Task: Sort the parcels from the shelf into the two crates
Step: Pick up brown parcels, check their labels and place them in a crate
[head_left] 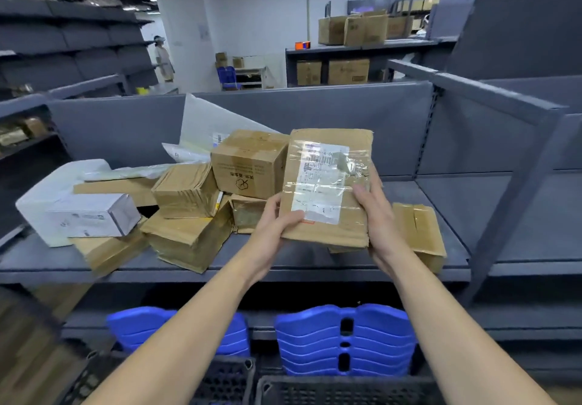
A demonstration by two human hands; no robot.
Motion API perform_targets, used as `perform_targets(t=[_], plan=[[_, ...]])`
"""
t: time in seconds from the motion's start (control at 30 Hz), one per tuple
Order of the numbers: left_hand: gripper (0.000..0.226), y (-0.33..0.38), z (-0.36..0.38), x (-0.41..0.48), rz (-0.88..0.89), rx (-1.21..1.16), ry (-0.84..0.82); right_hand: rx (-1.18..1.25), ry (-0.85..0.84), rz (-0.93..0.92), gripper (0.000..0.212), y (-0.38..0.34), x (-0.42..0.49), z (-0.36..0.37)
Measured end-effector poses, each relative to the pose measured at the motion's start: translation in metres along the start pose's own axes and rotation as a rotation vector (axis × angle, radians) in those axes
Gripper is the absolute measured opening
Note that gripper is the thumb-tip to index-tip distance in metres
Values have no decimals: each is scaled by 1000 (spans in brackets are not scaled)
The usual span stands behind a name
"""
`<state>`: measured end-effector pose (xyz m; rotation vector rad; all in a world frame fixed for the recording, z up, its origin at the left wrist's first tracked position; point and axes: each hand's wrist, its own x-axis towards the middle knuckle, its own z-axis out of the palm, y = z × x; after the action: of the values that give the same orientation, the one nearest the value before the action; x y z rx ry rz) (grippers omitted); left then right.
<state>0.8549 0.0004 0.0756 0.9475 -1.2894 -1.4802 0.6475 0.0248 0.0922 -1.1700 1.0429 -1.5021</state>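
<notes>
A flat brown cardboard parcel [330, 155] with a white shipping label under clear tape is held up above the grey shelf [283, 266]. My left hand [277, 225] grips its lower left corner, thumb on the front. My right hand [374, 212] grips its right edge, thumb over the label. A pile of parcels lies on the shelf to the left: a brown box with a printed logo [248, 165], a ribbed brown box [185, 190], a white box [91, 218] and several flattened brown ones. Two dark mesh crates [343, 390] [226, 379] stand at the bottom edge.
Another brown parcel [419, 231] lies on the shelf right of my hands. Blue stacked plastic pieces [346, 338] sit under the shelf. A slanted grey shelf post [516, 199] rises at the right. A person stands far back left, by more shelving with cartons.
</notes>
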Motion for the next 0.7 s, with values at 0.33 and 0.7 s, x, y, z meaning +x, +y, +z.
perform_targets(t=[0.33,0.7], plan=[[90,-9,-28,-35,133,12,13,-86,-123,-2,92,7,-55,17],[69,-2,9,-62,146,-28,180,76,115,-25,36,10,-64,9]])
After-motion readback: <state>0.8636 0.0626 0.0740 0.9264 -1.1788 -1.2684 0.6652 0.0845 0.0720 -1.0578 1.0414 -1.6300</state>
